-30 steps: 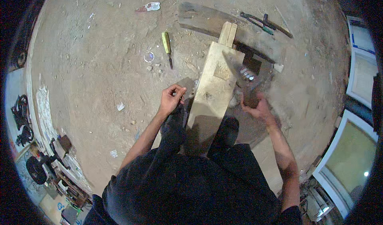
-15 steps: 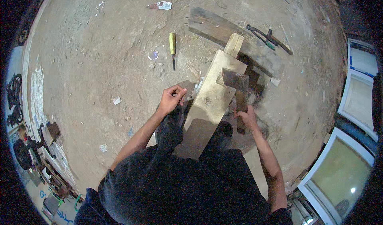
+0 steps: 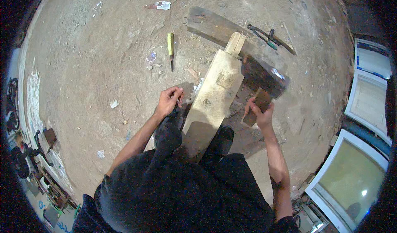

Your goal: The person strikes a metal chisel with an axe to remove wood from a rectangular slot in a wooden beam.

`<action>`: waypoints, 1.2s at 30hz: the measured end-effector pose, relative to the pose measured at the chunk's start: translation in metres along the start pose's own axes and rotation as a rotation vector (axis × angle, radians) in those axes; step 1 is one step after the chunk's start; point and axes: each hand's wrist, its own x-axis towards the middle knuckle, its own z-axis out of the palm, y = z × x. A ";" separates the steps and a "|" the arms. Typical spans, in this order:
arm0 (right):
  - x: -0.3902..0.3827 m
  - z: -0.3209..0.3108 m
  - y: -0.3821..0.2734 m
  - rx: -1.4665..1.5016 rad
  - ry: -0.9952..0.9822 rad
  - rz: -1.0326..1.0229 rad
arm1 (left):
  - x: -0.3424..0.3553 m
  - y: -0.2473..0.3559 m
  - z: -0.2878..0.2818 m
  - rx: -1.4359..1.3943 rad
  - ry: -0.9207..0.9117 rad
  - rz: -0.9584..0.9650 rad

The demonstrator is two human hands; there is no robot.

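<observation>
A pale squared wooden beam (image 3: 213, 88) slants away from my lap, with a narrower tenon (image 3: 235, 43) cut at its far end. A shallow cut patch shows on its upper face. My right hand (image 3: 263, 115) is wrapped round the short wooden handle of an adze (image 3: 258, 100), right of the beam. The adze's dark head is blurred by motion and apart from the beam, with a bright glint on it. Loosely curled, my left hand (image 3: 169, 100) rests by my left knee, left of the beam, with nothing visible in its fingers.
Under the beam's far end lies a weathered plank (image 3: 215, 24). A yellow-handled chisel (image 3: 171, 51) lies on the dirt floor to the left, and pincers (image 3: 264, 36) lie at the far right. White-framed panels (image 3: 349, 171) stand along the right; assorted tools (image 3: 31, 162) lie at the left.
The adze has come off the beam's face and swung to the right in my right hand. My left hand stays curled beside the beam. The whole view has shifted slightly.
</observation>
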 end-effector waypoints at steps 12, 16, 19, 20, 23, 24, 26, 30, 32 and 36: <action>-0.019 -0.019 0.111 -0.586 0.180 0.145 | 0.009 0.011 0.000 -0.031 0.002 0.044; -0.022 -0.029 0.085 -0.136 0.147 0.258 | 0.001 0.002 0.000 -0.081 0.007 -0.025; -0.013 -0.020 0.034 0.055 0.103 0.118 | 0.000 0.005 0.000 -0.072 -0.003 -0.069; -0.011 -0.020 0.030 0.100 0.098 0.043 | 0.000 0.002 0.001 -0.077 -0.007 -0.052; -0.020 -0.027 0.078 -0.127 0.154 0.100 | 0.004 -0.003 0.001 -0.050 -0.021 0.009; -0.022 -0.028 0.090 -0.217 0.181 0.171 | 0.004 -0.002 0.001 -0.014 -0.019 0.032; -0.012 -0.015 0.090 -0.511 0.146 -0.015 | 0.004 -0.001 -0.001 -0.003 -0.014 0.047; -0.007 -0.009 0.088 -0.539 0.141 0.191 | 0.002 -0.004 0.003 -0.055 -0.024 0.031; -0.013 -0.009 0.089 -0.386 0.190 0.206 | -0.003 -0.008 0.001 -0.064 -0.017 0.015; -0.006 -0.019 0.075 -0.161 0.175 0.156 | 0.006 -0.009 -0.001 -0.069 -0.014 -0.019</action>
